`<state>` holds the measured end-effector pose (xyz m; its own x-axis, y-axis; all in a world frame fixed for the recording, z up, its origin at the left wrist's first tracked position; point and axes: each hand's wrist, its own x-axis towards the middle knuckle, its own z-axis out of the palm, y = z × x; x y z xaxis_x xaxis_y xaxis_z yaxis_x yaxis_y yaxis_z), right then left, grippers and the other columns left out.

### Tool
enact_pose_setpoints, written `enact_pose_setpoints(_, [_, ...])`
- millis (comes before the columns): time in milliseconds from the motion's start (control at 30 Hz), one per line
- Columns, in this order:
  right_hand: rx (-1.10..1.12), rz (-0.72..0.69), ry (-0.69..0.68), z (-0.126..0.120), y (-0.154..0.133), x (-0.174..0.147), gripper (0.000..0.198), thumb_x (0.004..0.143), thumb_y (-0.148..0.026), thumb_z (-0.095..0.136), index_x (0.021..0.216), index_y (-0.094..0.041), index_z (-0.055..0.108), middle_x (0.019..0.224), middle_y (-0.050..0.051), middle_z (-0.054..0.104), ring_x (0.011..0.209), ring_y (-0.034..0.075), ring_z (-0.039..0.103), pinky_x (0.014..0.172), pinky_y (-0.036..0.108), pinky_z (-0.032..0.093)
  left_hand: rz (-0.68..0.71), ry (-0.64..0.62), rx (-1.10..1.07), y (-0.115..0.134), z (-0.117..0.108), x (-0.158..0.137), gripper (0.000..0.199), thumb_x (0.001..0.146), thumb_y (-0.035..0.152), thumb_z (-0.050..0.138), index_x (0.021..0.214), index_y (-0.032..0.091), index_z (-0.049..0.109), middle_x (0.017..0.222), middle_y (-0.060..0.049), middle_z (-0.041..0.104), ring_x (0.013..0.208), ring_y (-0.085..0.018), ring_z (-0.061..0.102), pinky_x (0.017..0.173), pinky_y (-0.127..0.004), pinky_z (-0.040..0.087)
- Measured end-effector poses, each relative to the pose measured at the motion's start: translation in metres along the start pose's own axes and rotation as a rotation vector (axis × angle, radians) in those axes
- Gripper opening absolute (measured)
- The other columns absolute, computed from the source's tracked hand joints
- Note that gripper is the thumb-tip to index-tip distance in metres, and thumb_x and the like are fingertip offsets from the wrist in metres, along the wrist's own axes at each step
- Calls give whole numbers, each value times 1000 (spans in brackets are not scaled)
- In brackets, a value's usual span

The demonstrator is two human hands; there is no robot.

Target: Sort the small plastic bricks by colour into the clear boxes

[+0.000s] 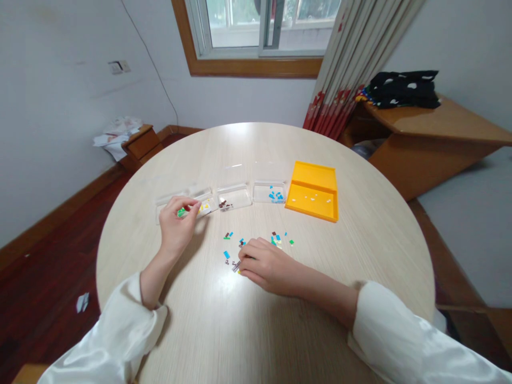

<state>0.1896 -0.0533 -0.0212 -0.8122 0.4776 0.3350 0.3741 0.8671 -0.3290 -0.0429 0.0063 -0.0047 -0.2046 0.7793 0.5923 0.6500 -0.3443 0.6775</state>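
Note:
My left hand (176, 226) hovers over the leftmost clear boxes, thumb and fingertips drawn together; whatever is between them is too small to make out. Beneath it, green pieces (182, 212) and yellow pieces (205, 207) show in part. My right hand (270, 266) rests on the table among loose small building bricks, its fingers curled down and their tips partly hidden. Around it lie a blue brick (226, 255), a green brick (292, 242), a dark brown brick (274, 233) and several grey and yellow bits.
A clear box (242, 205) holds brown pieces, and another clear box (260, 200) holds blue ones. To their right, an open yellow case (312, 212) contains several white pieces. All stand on a round wooden table (240, 341). A cabinet (436, 122) is beyond it on the right.

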Motion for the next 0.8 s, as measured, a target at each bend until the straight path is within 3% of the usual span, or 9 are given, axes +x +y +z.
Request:
enact_pose_setpoints(167, [30,27,110,-6,3,-1,19,94,-21,47,86,-15,63,91,9,63,87,18,53,76,32,42,40,-57,-12,4,2,-5,12,74,28,62,66,20,65,68,-1,63,64,-14,54,67,-30,44])
enact_pose_setpoints(400, [104,90,293,-17,10,-3,20,93,-21,48,83,-15,64,86,9,61,84,18,53,76,32,45,229,-178,-25,12,3,-13,8,76,28,64,73,23,70,74,-2,66,72,-17,59,74,-34,42])
enact_pose_setpoints(533, [100,119,342,-19,13,-3,17,92,-19,50,84,-14,64,85,9,61,84,18,53,75,32,47,377,-237,-38,19,2,-19,9,75,29,70,83,25,72,80,-2,68,75,-18,60,78,-36,41])
enact_pose_setpoints(800, [96,165,402,-17,14,-3,15,91,-17,51,82,-15,63,86,8,60,83,18,52,73,31,46,565,-443,-83,30,9,-36,14,86,25,59,76,25,70,71,0,68,67,-14,59,77,-37,34])
